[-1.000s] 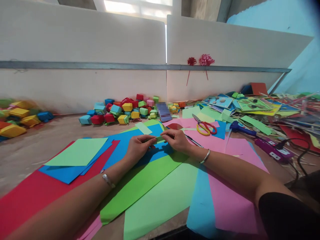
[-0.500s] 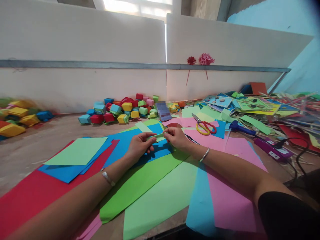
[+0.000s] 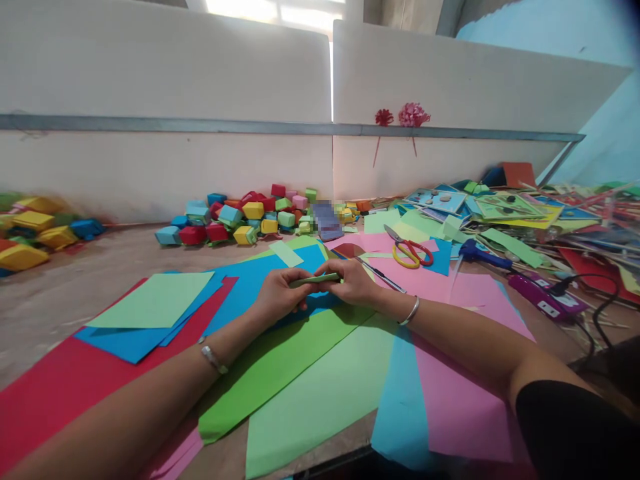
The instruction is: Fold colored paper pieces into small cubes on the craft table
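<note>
A narrow light green paper strip is stretched between my hands, seen nearly edge-on. My left hand pinches its left end, and my right hand closes on its right end. Both hands hover above a blue paper sheet that lies over a bright green sheet. Just beyond them rests a separate pale green paper piece. Beside my right hand lies a pen-like tool, partly hidden by that hand.
Scissors with red and yellow handles lie right of centre. A blue glue gun and purple power strip are further right. Folded paper boxes are heaped at the back. Pale green squares lie at left.
The green strip has turned from showing its face to nearly edge-on. My right hand has shifted slightly down and right, uncovering more of the pen-like tool.
</note>
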Available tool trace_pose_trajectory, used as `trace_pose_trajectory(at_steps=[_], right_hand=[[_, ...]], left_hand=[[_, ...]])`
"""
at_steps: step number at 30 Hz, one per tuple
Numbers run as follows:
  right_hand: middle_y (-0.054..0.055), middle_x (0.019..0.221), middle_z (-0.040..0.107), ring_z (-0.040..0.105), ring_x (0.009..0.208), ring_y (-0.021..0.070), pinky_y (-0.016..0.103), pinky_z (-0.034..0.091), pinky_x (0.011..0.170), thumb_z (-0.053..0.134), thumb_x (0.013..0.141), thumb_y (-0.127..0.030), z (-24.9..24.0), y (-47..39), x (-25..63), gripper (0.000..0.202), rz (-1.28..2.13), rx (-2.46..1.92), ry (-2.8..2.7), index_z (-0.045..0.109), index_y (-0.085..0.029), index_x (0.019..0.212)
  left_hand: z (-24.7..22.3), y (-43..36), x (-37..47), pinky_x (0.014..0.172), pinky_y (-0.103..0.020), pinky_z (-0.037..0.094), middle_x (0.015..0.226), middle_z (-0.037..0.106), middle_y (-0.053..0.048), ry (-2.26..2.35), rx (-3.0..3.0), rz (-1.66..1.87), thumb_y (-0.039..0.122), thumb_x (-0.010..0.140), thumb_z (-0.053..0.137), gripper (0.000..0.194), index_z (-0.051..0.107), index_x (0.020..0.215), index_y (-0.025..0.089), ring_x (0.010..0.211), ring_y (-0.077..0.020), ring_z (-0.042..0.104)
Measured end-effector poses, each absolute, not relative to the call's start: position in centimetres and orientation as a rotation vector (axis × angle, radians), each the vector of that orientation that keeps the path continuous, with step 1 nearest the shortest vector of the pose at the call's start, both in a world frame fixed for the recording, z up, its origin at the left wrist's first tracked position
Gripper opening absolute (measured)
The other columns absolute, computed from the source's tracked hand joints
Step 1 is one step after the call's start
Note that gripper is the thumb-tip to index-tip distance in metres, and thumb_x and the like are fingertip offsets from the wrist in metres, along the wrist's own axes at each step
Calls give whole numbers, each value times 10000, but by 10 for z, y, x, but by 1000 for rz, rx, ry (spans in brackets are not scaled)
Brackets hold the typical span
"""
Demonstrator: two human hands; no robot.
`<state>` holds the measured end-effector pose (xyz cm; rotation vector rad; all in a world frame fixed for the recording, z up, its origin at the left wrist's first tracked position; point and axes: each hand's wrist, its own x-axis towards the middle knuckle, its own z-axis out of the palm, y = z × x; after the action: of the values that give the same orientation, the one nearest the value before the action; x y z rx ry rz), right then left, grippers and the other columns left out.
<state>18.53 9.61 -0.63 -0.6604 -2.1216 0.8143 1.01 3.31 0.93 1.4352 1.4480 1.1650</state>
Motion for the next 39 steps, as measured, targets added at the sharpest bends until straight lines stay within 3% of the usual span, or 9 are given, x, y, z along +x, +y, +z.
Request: trace_pose_trajectory(at_steps=[3,9,12,17,22,27,32,36,39], right_hand=[[0,750,718,664,672,142,230,494,623,692,733,-120,-8,96,182,164,995,-706,-2019,727,-167,886],[-15,595,679,618,540,115,213,470,564,674,771,-160,-7,102,185,57,1151,-731,-2013,723,-158,743],[-7,623,694,616,547,104,206,478,574,626,786,-155,-8,105,187,126,1166,-732,-1989,704,-162,688],[39,699,715,601,502,110,219,464,488,577,840,-278,-15,109,186,197,1221,-781,-1895,698,-148,756],[21,688,715,605,529,110,214,465,532,649,833,-333,-13,103,188,194,1111,-788,-1935,737,-161,853],[1,518,627,490,426,85,195,382,465,554,908,-347,-9,98,190,381,958,-849,-1954,610,-170,576],[-11,501,605,463,443,89,196,353,458,550,902,-364,-9,100,189,358,973,-836,-1966,615,-169,609],[-29,515,594,503,508,107,209,365,510,632,851,-364,-8,99,189,226,878,-807,-1995,710,-159,799],[-28,509,580,504,533,106,219,365,541,652,826,-301,-7,97,189,228,801,-805,-2039,648,-166,642]], left_hand=[[7,33,11,324,-175,344,385,581,50,1464,1445,1174,331,616,788,192,717,690,168,314,-95,495],[1,40,6,348,-194,397,403,610,39,1433,1401,1240,372,621,806,241,719,720,171,327,-108,525],[-2,44,3,397,-224,472,468,658,15,1397,1372,1313,442,626,812,326,708,763,165,373,-126,577],[-5,46,1,473,-289,561,619,741,-31,1336,1353,1363,546,654,779,487,730,931,149,472,-168,659],[-2,44,-1,466,-271,540,532,706,-19,1341,1370,1361,508,656,788,430,743,879,143,435,-164,642],[0,42,2,465,-262,528,516,696,-18,1339,1407,1344,472,676,771,369,748,846,146,418,-153,626],[0,42,3,450,-255,509,506,690,-9,1344,1423,1331,463,688,753,330,738,820,160,402,-144,602],[1,42,1,408,-220,448,454,653,19,1362,1431,1331,421,682,753,278,735,795,168,361,-115,539],[2,40,1,382,-214,406,430,631,25,1363,1439,1318,400,678,760,253,740,775,167,344,-109,507]])
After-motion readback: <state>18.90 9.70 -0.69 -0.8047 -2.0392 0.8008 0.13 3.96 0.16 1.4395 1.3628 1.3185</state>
